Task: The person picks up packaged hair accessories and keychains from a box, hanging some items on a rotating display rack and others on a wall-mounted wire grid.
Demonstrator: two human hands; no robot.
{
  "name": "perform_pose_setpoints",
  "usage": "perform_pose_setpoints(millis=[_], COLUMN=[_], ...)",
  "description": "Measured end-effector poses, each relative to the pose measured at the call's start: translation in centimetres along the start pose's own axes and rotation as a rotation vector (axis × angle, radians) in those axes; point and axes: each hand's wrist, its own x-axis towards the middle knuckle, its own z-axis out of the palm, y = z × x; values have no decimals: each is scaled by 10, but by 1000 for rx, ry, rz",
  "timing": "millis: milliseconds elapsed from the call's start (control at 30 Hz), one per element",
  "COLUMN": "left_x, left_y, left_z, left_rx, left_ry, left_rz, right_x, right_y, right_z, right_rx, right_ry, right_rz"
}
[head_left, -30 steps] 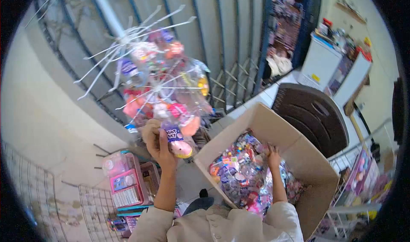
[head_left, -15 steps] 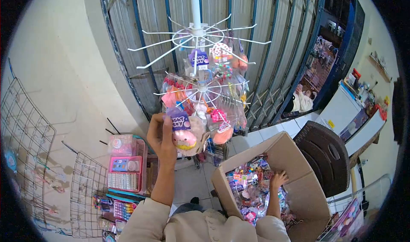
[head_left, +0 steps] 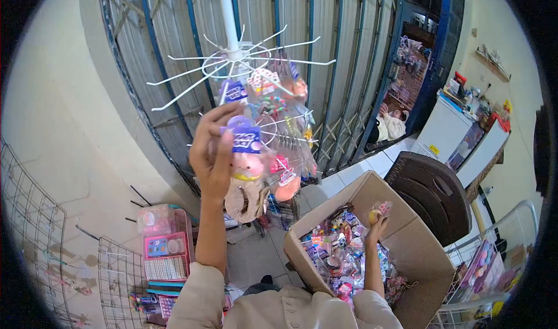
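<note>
Lying in the cardboard box are packaged trinkets.

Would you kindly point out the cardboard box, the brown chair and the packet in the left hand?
Cardboard box (head_left: 415, 247), head view: inner right wall.
Brown chair (head_left: 421, 192), head view: middle of backrest.
Packet (head_left: 246, 140), head view: purple top card.

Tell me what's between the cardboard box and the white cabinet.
Brown chair, its back right behind the cardboard box, plus a strip of white floor tiles before the white cabinet. Seen in the head view.
</note>
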Motion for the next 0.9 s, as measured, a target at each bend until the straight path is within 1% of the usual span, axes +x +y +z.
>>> perform_pose_setpoints(millis=[33, 67, 100, 167, 200, 233, 267, 300, 367, 400, 433, 500, 533, 567, 633, 667, 700, 733, 767, 833, 867, 900], left_x=[-2, -3, -3, 1, 5, 7, 10, 12, 15, 12, 7, -4, -9, -10, -12, -12, -11, -12, -9, -9, -9, -9], left_y=[-3, -6, -8, -10, -14, -16, -11, -11, -11, -12, -9, -2, -4, -4, -2, 1, 6, 4, 5, -5, -8, -10], left_z=[-5, -10, -15, -31, -42, -53, -62, -68, -78, -87, -88, -84, -84, -81, -69, -55, -39, -32, -28, -30, -32, -33], left_rx=[-6, 12, 32, 80, 85, 91, -3, 2, 11, -55, -50, -113, -118, -112, -124, -94, -64, -33, -20, -7, -5, -28], left_ry=[-8, 56, 122, 156, 199, 241, 244, 243, 421, 404, 401, 416, 344, 345, 123, 155, 187, 229, 228, 268, 273, 294], left_rz=[-1, 8, 18, 11, 3, -5, -135, -133, -94, -49, -44, -71, -37, -36, -165, -163, -161, -212, -206, -225, -221, -239], right_x=[1, -6, -3, 1, 2, 0, -3, -7, -14, -20, -25, -37, -49, -55, -67, -74, -80, -84, -83, -83, -84, -85], right_y=[-8, -87, -90, -93, -109, -134, -156, -169, -196, -219, -232, -259, -305, -324, -348, -357, -365, -372, -378, -390, -395, -397], right_z=[6, 6, 12, 23, 29, 34, 39, 43, 52, 52, 57, 68, 59, 60, 65, 68, 72, 74, 76, 80, 78, 78], right_rx=[319, 489, 490, 178, 179, 613, 1048, 1051, 1209, 1281, 1288, 570, 1165, 1168, 748, 750, 784, 817, 820, 757, 726, 730], right_ry=[-76, -4, 0, -108, -109, -152, -191, -194, -270, -307, -309, -131, -337, -341, -328, -335, -409, -483, -490, -388, -335, -339], right_rz=[71, 315, 316, 21, 22, 195, 370, 374, 414, 380, 384, -270, 85, 89, -458, -458, -523, -589, -592, -970, -1008, -1012])
